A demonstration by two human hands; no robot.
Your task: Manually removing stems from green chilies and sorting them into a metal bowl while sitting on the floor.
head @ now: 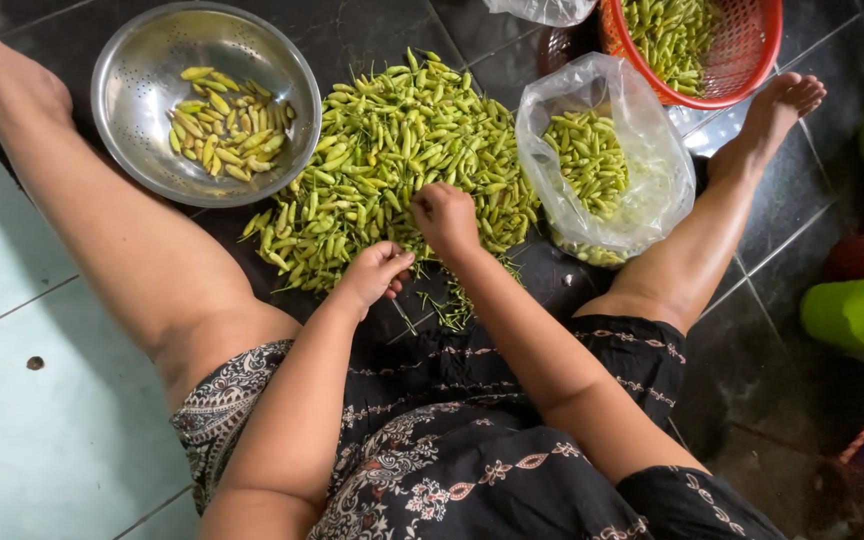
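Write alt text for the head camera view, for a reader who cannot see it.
A person sits on a dark tiled floor, both hands at the near edge of a pile of green chillies: left hand curled, right hand closed among them. A steel colander, a clear plastic bag and a red basket also hold chillies.

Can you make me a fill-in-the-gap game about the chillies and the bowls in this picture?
1. The heap of green chillies lies on the dark ____.
2. The metal bowl has ____ chillies in it.
3. The basket at the top is ____.
4. Both hands, left and right, are at the near edge of the ____.

Missing words: floor; yellow; red; heap
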